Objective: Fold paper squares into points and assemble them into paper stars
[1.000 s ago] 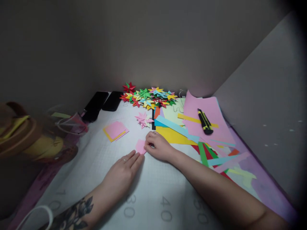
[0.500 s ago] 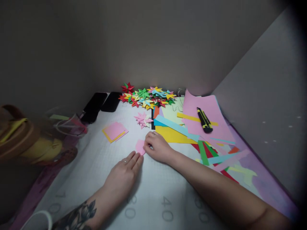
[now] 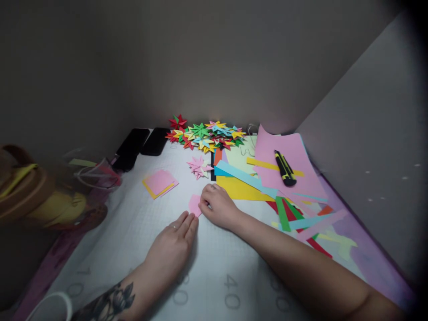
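Observation:
A small pink paper piece [image 3: 194, 204] lies on the white gridded cutting mat [image 3: 214, 276]. My right hand [image 3: 219, 206] is curled, its fingertips pinching and pressing the paper's right edge. My left hand [image 3: 172, 243] lies flat on the mat, fingers stretched together, with the tips touching the paper's lower corner. A ring shows on one left finger. Just beyond the paper sits a folded pink paper star [image 3: 199, 166].
A heap of coloured paper stars [image 3: 205, 133] lies at the back. Loose coloured sheets and strips [image 3: 267, 183] with a yellow-black utility knife [image 3: 285, 168] fill the right. Pink and yellow squares [image 3: 160, 183], two dark phones [image 3: 143, 143] and a brown bag [image 3: 36, 191] are at the left.
My hands have hardly moved; the left hand slid back a little toward me, and the view shifted slightly.

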### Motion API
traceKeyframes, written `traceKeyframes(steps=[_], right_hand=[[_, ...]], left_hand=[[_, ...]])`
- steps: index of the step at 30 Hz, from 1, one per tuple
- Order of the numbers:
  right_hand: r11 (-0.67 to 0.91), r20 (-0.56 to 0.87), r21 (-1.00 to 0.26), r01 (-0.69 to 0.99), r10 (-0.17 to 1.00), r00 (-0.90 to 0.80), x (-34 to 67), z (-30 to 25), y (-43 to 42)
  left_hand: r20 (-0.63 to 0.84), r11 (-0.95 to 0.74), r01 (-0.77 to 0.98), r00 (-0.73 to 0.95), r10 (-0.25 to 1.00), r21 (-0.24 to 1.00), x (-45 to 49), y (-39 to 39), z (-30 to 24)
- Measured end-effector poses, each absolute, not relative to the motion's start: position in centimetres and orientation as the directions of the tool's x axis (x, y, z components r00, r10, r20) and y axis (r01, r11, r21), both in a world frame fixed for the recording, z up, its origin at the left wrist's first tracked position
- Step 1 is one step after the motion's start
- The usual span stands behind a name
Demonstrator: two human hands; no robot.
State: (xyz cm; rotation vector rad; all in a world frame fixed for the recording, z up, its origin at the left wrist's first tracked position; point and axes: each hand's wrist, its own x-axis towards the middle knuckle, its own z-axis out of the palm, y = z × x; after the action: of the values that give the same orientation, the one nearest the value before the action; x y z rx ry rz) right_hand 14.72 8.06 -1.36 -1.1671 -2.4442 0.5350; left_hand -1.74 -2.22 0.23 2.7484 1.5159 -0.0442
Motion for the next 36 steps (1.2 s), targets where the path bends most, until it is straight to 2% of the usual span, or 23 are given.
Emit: traceKeyframes(steps=[7,15,20,25,32,34,36], right_hand=[[0.583,0.163,-0.464,0.667,0.796,-0.583,14.6,-1.3,8.1],[0.578,0.152,-0.421,0.699,0.804,-0.574,14.7,-1.3,7.9],[0.490,0.202,-0.345,0.800,0.872,-0.447,14.7,-1.0,7.1],[0.477,0.206,-0.392,0.787,0.879,-0.430,15.1,-1.1,6.3],[0.317,0.228,-0.378,0.870,0.942,-0.245,16.5,-1.6,8.0],[0.359,0.295,-0.437,0.825,0.923,-0.246,16.8,-1.4,8.2],[0.494,0.376,-0.500,0.711,0.864,-0.336,17.0,-1.0,7.6]], left_hand=[[-0.052,-0.545,0.838,0.543,0.838,-0.022,-1.6,-2.4,0.0],[-0.081,-0.530,0.842,0.524,0.848,-0.098,-1.0,-2.6,0.0],[-0.120,-0.482,0.868,0.469,0.875,-0.118,-0.4,-2.6,0.6],[-0.162,-0.463,0.881,0.445,0.881,-0.097,-0.2,-2.6,1.1],[-0.174,-0.433,0.901,0.425,0.888,-0.015,-0.3,-2.7,1.1],[-0.156,-0.432,0.902,0.429,0.890,0.012,-0.5,-2.8,1.0],[-0.133,-0.431,0.902,0.430,0.893,0.023,-0.6,-2.9,0.9]])
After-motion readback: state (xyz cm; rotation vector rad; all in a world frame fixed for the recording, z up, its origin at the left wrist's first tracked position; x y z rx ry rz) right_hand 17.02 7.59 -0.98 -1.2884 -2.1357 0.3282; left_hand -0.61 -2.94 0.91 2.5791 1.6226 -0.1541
